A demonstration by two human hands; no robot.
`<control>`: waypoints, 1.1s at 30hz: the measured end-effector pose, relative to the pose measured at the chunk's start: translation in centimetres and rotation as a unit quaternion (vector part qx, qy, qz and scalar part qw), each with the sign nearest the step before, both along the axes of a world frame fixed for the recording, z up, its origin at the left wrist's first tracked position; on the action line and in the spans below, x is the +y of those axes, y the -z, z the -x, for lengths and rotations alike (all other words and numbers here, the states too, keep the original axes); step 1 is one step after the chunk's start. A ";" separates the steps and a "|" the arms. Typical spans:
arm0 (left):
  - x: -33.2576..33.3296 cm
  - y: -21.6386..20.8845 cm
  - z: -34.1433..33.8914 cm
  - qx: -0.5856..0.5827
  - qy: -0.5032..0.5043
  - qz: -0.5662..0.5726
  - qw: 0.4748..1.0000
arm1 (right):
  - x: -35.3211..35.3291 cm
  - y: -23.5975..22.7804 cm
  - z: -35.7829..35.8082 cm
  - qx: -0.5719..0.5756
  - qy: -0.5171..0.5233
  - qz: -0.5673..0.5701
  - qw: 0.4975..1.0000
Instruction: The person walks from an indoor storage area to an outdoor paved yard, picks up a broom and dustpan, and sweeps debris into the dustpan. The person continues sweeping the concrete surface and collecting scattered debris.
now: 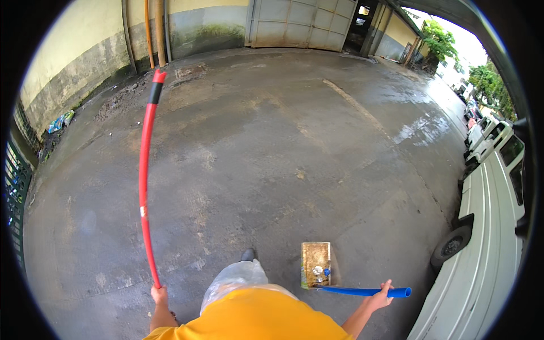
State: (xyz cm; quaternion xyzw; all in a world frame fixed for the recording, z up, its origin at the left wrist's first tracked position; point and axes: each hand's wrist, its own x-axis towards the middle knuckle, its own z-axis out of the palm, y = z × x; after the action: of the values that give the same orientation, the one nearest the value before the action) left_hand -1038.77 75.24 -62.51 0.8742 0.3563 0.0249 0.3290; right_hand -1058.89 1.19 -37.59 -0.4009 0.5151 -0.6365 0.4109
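My left hand [159,294] is closed round the lower visible part of a long red pole [145,164]. The pole reaches far ahead, with a black band and a notched red tip at its far end; whether anything is fixed below my hand is hidden. On my right, my right hand [383,297] grips the blue pipe handle of a dustpan [315,256] near its open end. The dustpan is a boxy, cut-open container low by the ground, brown inside, holding small white and blue bits. Translucent plastic [235,277] hangs at my waist above a dark boot [248,255].
Wet, stained concrete [255,153] spreads ahead. A white vehicle [481,226] stands close on the right, with more vehicles beyond. A large metal gate [300,22] and a yellow-grey wall [79,62] border the far side. Colourful litter [61,121] lies by a green fence [18,187] at left.
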 end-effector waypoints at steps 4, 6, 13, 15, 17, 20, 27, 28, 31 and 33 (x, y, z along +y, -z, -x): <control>-13.3 -4.0 -17.4 0.004 0.039 0.055 0.998 | -5.6 -2.4 -10.6 -0.017 0.036 0.004 0.999; -20.5 -7.9 -27.2 0.036 0.087 0.070 0.993 | -9.0 -2.5 -14.7 0.000 0.049 0.012 0.999; -40.8 -29.8 -54.7 -0.115 0.223 0.329 0.911 | -23.5 2.0 -28.6 0.045 0.029 0.025 0.998; -43.0 -32.2 -58.9 -0.158 0.230 0.371 0.886 | -27.0 1.2 -34.2 0.021 0.042 0.002 0.999; -40.3 -33.3 -59.4 -0.186 0.182 0.356 0.898 | -28.0 -0.4 -42.7 0.015 0.026 -0.041 0.999; -38.7 -31.7 -58.7 -0.172 0.126 0.336 0.917 | -32.6 -0.8 -52.1 0.034 -0.037 -0.064 0.997; -51.4 -26.3 -60.1 -0.251 0.106 0.506 0.819 | -42.8 -0.8 -72.6 0.035 -0.136 -0.023 0.990; -53.3 -25.7 -61.6 -0.254 0.103 0.509 0.816 | -43.5 -1.3 -76.1 0.039 -0.152 -0.017 0.987; -56.4 -24.8 -67.6 -0.225 0.087 0.533 0.811 | -44.2 -2.5 -85.5 0.004 -0.180 -0.024 0.983; -55.8 -22.5 -72.1 -0.183 0.053 0.568 0.801 | -44.4 -3.3 -90.5 -0.021 -0.198 -0.029 0.980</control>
State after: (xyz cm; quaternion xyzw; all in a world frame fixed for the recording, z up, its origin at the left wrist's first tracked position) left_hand -966.69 19.44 -40.00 0.5276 0.1929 -0.0396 0.8264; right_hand -968.38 -43.19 -34.33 -0.4692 0.4350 -0.5357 0.5511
